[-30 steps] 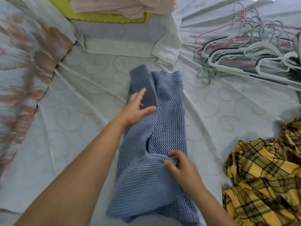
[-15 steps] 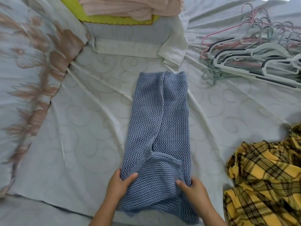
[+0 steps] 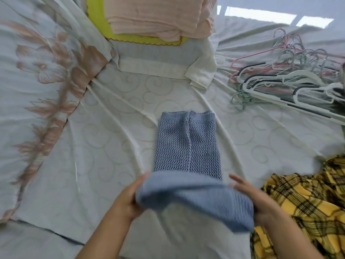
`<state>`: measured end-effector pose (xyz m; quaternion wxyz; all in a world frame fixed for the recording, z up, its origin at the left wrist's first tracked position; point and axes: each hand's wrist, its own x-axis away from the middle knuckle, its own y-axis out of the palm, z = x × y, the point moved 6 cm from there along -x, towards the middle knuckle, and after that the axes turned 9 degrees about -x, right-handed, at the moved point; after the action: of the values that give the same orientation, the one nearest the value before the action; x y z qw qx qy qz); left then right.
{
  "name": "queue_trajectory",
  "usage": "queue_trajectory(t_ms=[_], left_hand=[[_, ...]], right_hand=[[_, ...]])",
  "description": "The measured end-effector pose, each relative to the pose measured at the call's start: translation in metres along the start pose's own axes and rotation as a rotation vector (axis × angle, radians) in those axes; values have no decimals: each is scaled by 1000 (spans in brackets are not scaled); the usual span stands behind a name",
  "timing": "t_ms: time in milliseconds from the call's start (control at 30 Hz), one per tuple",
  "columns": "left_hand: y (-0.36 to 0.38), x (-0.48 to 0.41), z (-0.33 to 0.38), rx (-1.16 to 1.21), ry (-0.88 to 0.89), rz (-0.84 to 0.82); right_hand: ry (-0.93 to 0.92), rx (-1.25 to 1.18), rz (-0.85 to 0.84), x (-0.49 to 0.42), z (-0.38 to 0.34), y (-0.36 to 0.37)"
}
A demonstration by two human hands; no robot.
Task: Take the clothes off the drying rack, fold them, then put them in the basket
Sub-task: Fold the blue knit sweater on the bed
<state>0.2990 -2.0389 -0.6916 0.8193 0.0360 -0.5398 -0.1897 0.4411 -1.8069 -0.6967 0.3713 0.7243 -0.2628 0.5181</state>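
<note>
Gripping the near end of the blue knit top (image 3: 186, 146), the left hand (image 3: 128, 200) and right hand (image 3: 261, 200) each hold one side, raised off the bed. Half a second ago that end lay flat; now it travels toward the far hem, so the final fold seems begun. The rest lies on the swirl-patterned sheet (image 3: 112, 128). A yellow plaid garment (image 3: 308, 202) sits beside the right hand, hangers (image 3: 280, 81) are heaped beyond, and a folded pile (image 3: 158, 15) lies at the far side. No basket shows.

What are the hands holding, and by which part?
Both hold the blue knit garment by its lifted near end: the left hand at its left edge, the right hand at its right edge.
</note>
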Motion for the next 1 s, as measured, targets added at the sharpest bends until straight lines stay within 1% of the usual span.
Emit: queue_trajectory(t_ms=[33,67,133,167,200,233,300,333,367,400,467,500,567,633,667,700,733,767,833,900,967,1000], left_hand=[[7,-11,22,89,50,-36],[11,-23,41,197,84,-34],[12,-44,68,342,164,16],[9,-54,75,337,207,79],[3,-64,77,249,246,146],[-2,-71,75,95,279,213],[-14,-79,60,-312,287,387],[-17,-79,52,-509,284,448],[-18,-79,43,-645,277,481],[-18,-80,37,-695,275,496],[-13,-79,34,-652,293,478],[-9,-81,34,-651,293,465],[-8,-87,37,-724,281,482],[-11,-92,42,-839,285,532],[-11,-93,46,-925,320,566],[-9,-93,53,-1019,380,603],[-5,-93,63,-1093,468,634],[0,-93,74,-1142,556,654],[11,-99,99,-1207,684,672],[20,-112,118,-1285,708,679],[27,-128,129,-1318,643,657],[28,-133,132,-1285,601,648]], right_hand=[[6,-60,-41,-9,-21,14],[-19,-122,-51,-23,-40,21],[-133,-346,-45,-49,-72,27],[-215,-435,7,-60,-84,25],[-273,-469,40,-68,-89,23],[-322,-418,65,-73,-89,23],[-454,-150,120,-76,-84,23],[-539,-28,178,-76,-79,18],[-602,62,248,-76,-72,12],[-646,126,313,-77,-65,7],[-719,279,412,-76,-52,2],[-751,362,419,-77,-49,3],[-816,498,432,-78,-59,12],[-955,677,449,-75,-86,29],[-1012,767,451,-74,-103,39],[-1031,785,429,-75,-119,47],[-1013,712,392,-72,-133,55],[-998,569,346,-69,-145,60],[-953,326,340,-71,-163,55],[-903,323,348,-79,-164,47],[-809,415,373,-92,-147,36],[-762,436,383,-99,-135,30]])
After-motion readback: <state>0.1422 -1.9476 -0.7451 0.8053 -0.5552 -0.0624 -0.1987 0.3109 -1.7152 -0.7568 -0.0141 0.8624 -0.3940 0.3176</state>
